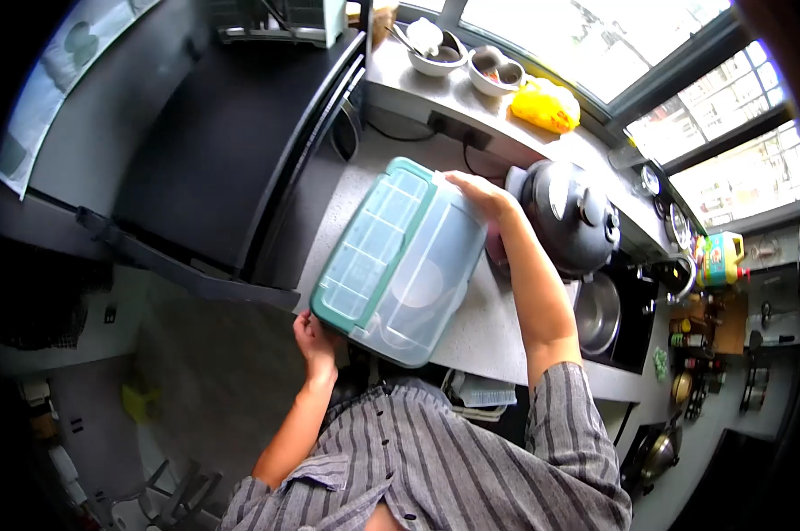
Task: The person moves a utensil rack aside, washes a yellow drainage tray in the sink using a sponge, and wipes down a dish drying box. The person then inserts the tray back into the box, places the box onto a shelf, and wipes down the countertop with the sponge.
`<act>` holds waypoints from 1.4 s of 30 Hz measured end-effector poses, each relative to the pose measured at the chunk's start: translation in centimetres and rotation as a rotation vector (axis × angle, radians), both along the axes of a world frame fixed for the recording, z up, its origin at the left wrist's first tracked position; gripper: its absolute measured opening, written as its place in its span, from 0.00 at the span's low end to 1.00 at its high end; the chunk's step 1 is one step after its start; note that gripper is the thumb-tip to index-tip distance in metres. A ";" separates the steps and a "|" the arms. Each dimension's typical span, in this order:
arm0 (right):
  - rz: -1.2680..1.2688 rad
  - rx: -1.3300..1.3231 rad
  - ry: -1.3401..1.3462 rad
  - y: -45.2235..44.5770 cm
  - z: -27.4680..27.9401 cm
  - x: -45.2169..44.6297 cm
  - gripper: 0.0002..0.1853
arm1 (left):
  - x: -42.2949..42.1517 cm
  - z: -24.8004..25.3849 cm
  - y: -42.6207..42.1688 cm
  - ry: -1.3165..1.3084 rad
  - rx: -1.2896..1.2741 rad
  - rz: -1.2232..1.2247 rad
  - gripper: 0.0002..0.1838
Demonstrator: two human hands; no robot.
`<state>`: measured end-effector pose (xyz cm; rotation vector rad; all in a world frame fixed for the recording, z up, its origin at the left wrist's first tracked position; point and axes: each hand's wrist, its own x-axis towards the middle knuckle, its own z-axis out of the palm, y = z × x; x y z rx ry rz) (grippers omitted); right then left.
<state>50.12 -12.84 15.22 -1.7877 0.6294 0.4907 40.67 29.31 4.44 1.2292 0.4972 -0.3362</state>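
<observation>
A green plastic storage box point(378, 257) with a see-through lid is tilted in front of me, above the light counter. One half of its lid is frosted and ribbed, and a pale round shape shows dimly through the other half. My left hand point(314, 343) grips the near left corner, its fingers partly hidden beneath the box. Across from it, my right hand point(481, 193) holds the far right edge, thumb side up. Close by my right forearm sits a dark rice cooker point(573, 217).
To the left stands a black cabinet point(210, 133) with its front jutting toward the counter point(497, 341). Bowls point(496, 71) and a yellow bag point(546, 104) line the windowsill. On the right are a sink with a steel basin point(597, 312) and an oil jug point(720, 258).
</observation>
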 end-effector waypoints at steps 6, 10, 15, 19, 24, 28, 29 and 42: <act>-0.127 -0.054 0.061 2.3 1.4 -2.2 0.30 | -3.9 0.9 -0.2 0.231 0.043 -0.137 0.27; -0.036 -0.041 -0.070 1.6 0.0 -4.2 0.30 | -3.7 2.9 -0.8 0.209 -0.032 -0.084 0.24; -0.216 0.018 -0.135 3.3 -1.9 -9.0 0.26 | -3.3 1.6 0.5 0.000 -0.078 -0.111 0.26; -0.300 0.042 -0.198 4.9 -2.4 -14.1 0.26 | -1.2 0.9 2.1 -0.124 -0.116 -0.233 0.22; -0.485 0.161 -0.227 7.6 -2.1 -19.5 0.26 | 1.9 0.9 3.1 -0.279 0.185 -0.459 0.18; -0.619 0.182 -0.273 9.5 -2.6 -23.3 0.26 | 3.6 2.2 1.6 -0.204 0.026 -0.527 0.17; -0.661 0.182 -0.260 10.2 -2.1 -24.1 0.26 | 4.1 2.9 1.5 -0.157 -0.005 -0.543 0.17; -0.819 -0.207 -0.402 13.5 -3.1 -30.1 0.23 | 9.9 1.6 4.2 0.214 -0.025 -0.716 0.22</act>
